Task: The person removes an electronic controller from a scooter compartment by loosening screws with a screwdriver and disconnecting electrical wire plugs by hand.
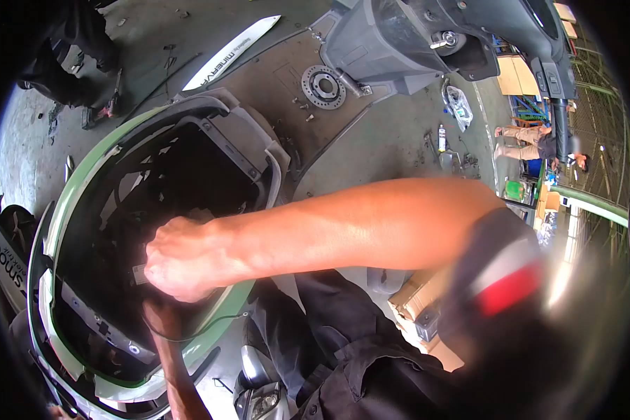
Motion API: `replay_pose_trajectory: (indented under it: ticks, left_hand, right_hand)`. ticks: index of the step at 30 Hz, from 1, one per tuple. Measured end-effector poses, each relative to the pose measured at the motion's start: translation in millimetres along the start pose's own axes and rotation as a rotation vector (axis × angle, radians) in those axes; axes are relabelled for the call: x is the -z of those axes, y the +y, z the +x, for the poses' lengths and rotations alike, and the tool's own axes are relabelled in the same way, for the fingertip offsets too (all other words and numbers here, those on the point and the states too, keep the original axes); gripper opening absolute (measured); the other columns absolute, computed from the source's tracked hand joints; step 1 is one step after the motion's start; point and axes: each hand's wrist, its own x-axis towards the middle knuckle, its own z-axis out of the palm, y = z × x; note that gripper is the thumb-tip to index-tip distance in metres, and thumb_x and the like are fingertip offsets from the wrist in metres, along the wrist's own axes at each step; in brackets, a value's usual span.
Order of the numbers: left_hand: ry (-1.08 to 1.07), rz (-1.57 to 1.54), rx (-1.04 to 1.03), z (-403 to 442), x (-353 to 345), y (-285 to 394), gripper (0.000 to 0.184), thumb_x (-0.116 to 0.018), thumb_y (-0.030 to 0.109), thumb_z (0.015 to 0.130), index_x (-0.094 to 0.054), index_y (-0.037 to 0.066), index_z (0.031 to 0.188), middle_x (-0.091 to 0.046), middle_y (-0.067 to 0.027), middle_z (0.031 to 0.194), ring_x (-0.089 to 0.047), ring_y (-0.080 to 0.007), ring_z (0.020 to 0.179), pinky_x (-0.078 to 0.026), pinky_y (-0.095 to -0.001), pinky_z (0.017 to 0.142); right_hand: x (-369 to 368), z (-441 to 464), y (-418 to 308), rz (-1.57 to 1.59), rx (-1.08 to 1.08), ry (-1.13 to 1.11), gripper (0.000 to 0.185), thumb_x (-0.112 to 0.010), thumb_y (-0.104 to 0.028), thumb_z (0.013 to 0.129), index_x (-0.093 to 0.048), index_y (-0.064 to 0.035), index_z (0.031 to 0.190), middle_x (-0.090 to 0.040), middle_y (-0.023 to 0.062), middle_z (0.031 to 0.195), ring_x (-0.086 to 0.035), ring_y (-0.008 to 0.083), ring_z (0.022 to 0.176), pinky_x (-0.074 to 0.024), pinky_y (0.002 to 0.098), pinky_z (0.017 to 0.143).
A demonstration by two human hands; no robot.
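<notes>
A workshop with a grey concrete floor (371, 157) fills the head view, strewn with tools and small parts. A person in light trousers (525, 134) is on the far side, and someone in dark trousers (94, 35) is at the other edge, near a red-bodied tool (103, 113). Cardboard boxes (414, 297) sit close to the wearer.

The scooter body (84, 163), with its green rim, is directly in front of the wearer, its dark interior exposed. The right hand (185, 262) reaches inside with fingers curled; what it grips, if anything, cannot be told. A small pale label (139, 274) shows just beside its knuckles. The left forearm (178, 371) comes in from below, and the left hand is lost in shadow beneath the right, so its state and whether the two touch cannot be told. A thin cable (203, 336) crosses that forearm and ends over the rim.

The work looks partway: the interior is uncovered, while a brake disc (313, 87) and loose bolts (303, 106) lie unfitted on the brown footboard (266, 87). A white lettered panel (234, 52) lies beside it, apparently detached. Refitting these parts seems to remain undone.
</notes>
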Motion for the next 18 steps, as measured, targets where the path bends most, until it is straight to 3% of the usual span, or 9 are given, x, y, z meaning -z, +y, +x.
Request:
replay_pose_trajectory:
  ticks: [2, 3, 4, 5, 7, 8, 9, 11, 18]
  left_hand:
    - [0.016, -0.106, 0.012, 4, -6, -8, 0.038, -0.059, 0.031, 0.090, -0.068, -0.006, 0.096, -0.070, -0.0290, 0.089, -0.071, -0.0323, 0.084, -0.049, -0.0456, 0.069]
    - [-0.162, -0.252, 0.136, 1, 7, 5, 0.052, -0.066, 0.041, 0.091, -0.065, -0.008, 0.107, -0.070, -0.0270, 0.094, -0.067, -0.0339, 0.080, -0.051, -0.0472, 0.072]
    - [0.004, -0.192, 0.117, -6, 3, 16, 0.056, -0.066, 0.047, 0.093, -0.066, -0.008, 0.102, -0.073, -0.0225, 0.093, -0.065, -0.0238, 0.081, -0.050, -0.0432, 0.068]
    - [-0.020, -0.154, 0.171, -6, 3, 18, 0.049, -0.061, 0.042, 0.096, -0.067, -0.006, 0.100, -0.070, -0.0258, 0.092, -0.064, -0.0314, 0.081, -0.050, -0.0456, 0.069]
    - [-0.076, -0.075, 0.277, -7, 4, 24, 0.038, -0.052, 0.032, 0.101, -0.067, -0.002, 0.096, -0.065, -0.0322, 0.091, -0.063, -0.0466, 0.081, -0.050, -0.0503, 0.072]
    - [0.049, -0.131, 0.148, -10, -13, 3, 0.036, -0.052, 0.030, 0.101, -0.066, -0.003, 0.099, -0.065, -0.0324, 0.094, -0.065, -0.0462, 0.085, -0.050, -0.0504, 0.073]
    - [0.007, -0.143, 0.215, -7, -13, 6, 0.033, -0.052, 0.026, 0.101, -0.065, -0.003, 0.106, -0.065, -0.0323, 0.100, -0.065, -0.0462, 0.094, -0.050, -0.0502, 0.080]
    - [-0.041, -0.136, 0.246, 0, -8, 23, 0.032, -0.051, 0.016, 0.099, -0.063, -0.004, 0.119, -0.067, -0.0308, 0.112, -0.064, -0.0439, 0.109, -0.049, -0.0477, 0.093]
    - [-0.117, -0.292, 0.368, 4, 6, 46, 0.039, -0.047, 0.019, 0.100, -0.057, -0.006, 0.128, -0.059, -0.0339, 0.128, -0.054, -0.0481, 0.126, -0.042, -0.0498, 0.106]
  right_hand:
    - [4, 6, -4, 0.034, 0.018, -0.067, 0.024, -0.065, -0.015, 0.076, -0.078, -0.0034, 0.093, -0.075, 0.0170, 0.094, -0.073, 0.0303, 0.095, -0.0585, 0.0408, 0.080]
    - [8, 5, -7, 0.066, -0.028, -0.099, 0.024, -0.065, -0.015, 0.076, -0.077, -0.0031, 0.093, -0.075, 0.0175, 0.093, -0.073, 0.0307, 0.095, -0.0585, 0.0412, 0.080]
    - [11, 5, -11, 0.104, -0.053, -0.138, 0.024, -0.065, -0.015, 0.076, -0.077, -0.0028, 0.093, -0.075, 0.0179, 0.093, -0.073, 0.0312, 0.095, -0.0585, 0.0417, 0.080]
    - [13, 4, -14, 0.120, -0.036, -0.120, 0.024, -0.065, -0.015, 0.075, -0.077, -0.0023, 0.091, -0.074, 0.0198, 0.092, -0.073, 0.0334, 0.094, -0.0583, 0.0431, 0.081]
    - [-12, 13, -4, 0.067, 0.059, 0.011, 0.016, -0.061, -0.016, 0.072, -0.066, -0.0006, 0.076, -0.067, 0.0230, 0.070, -0.069, 0.0420, 0.068, -0.0580, 0.0496, 0.063]
    - [-17, 14, -3, 0.028, 0.056, 0.036, 0.018, -0.064, -0.019, 0.075, -0.063, -0.0009, 0.080, -0.066, 0.0218, 0.067, -0.068, 0.0425, 0.067, -0.0576, 0.0502, 0.062]
    - [-8, 11, -7, 0.050, -0.003, -0.022, 0.023, -0.064, -0.020, 0.082, -0.063, -0.0002, 0.093, -0.067, 0.0243, 0.074, -0.069, 0.0429, 0.074, -0.0582, 0.0490, 0.068]
    - [3, 15, -11, 0.125, -0.138, -0.178, 0.032, -0.060, -0.016, 0.084, -0.064, 0.0078, 0.105, -0.069, 0.0305, 0.098, -0.069, 0.0437, 0.095, -0.0572, 0.0497, 0.083]
    - [-4, 24, -12, 0.407, -0.299, -0.164, 0.042, -0.061, -0.019, 0.087, -0.058, 0.0117, 0.115, -0.068, 0.0325, 0.100, -0.067, 0.0459, 0.100, -0.0554, 0.0473, 0.087]
